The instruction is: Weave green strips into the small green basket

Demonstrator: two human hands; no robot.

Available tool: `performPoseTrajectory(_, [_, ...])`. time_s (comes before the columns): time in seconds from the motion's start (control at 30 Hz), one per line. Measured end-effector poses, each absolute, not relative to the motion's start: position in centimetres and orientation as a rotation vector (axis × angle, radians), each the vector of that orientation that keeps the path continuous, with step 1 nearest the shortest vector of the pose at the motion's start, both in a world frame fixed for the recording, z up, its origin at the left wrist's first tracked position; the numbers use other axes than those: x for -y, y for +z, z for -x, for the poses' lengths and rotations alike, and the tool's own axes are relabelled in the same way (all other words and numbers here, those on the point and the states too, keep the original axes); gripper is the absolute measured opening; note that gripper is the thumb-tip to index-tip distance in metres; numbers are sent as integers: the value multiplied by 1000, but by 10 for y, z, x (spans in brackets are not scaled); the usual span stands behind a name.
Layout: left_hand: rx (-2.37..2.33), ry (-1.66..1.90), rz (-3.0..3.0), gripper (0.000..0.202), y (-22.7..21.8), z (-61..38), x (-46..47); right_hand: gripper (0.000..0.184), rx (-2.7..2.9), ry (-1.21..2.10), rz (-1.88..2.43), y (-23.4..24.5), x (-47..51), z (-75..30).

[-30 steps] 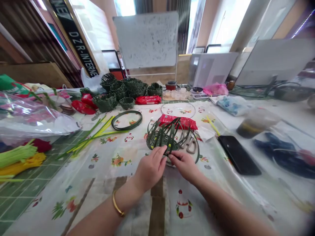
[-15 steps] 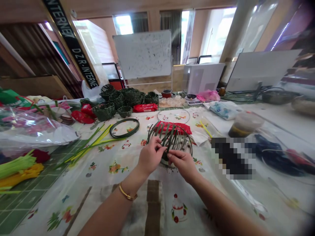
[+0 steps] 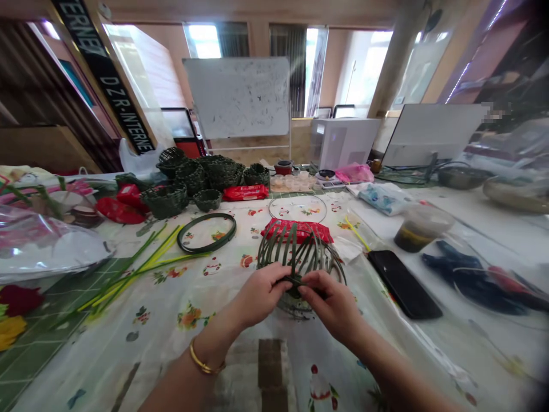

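In the middle of the table stands a partly woven basket (image 3: 315, 252), made of dark green strips that arch up and over. My left hand (image 3: 262, 294) pinches a dark green strip at the basket's near side. Close beside it, my right hand (image 3: 328, 300) pinches the same spot, thumb and forefinger pressed together. The fingers of both hands hide most of the strip's end. Behind the basket lies a red packet (image 3: 295, 230), partly covered by the arching strips. A coil of dark green strip (image 3: 206, 250) rests to the left.
Several finished green baskets (image 3: 165, 199) are grouped at the back left. Green and yellow strips (image 3: 128, 274) lie on the left. A black phone (image 3: 403, 284) and a plastic cup (image 3: 418, 229) with dark contents stand right. Clear plastic wrapping (image 3: 47, 240) bulges at far left.
The view has shifted slightly, so the objects at the sides appear farther left. My hands have moved a little lower against the basket, both still pinching the strip.
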State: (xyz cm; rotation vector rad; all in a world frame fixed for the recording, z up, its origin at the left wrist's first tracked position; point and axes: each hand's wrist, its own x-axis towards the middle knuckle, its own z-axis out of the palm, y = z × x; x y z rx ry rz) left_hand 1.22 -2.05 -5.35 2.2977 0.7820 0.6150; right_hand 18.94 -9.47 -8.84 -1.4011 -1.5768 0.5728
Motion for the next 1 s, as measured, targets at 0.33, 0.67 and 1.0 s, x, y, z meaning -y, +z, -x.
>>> performPoseTrajectory(0.33, [-903,543,-1925,4,-50,-7,28,11,1881,64,1414,-84,95,-186])
performPoseTrajectory(0.67, [-872,644,-1577,7,-49,-10,28,16,1933,40,1218,-80,100,-195])
performPoseTrajectory(1.0, [-748,620,-1610,14,-43,0,30,7,1913,373,1148,-60,103,-210])
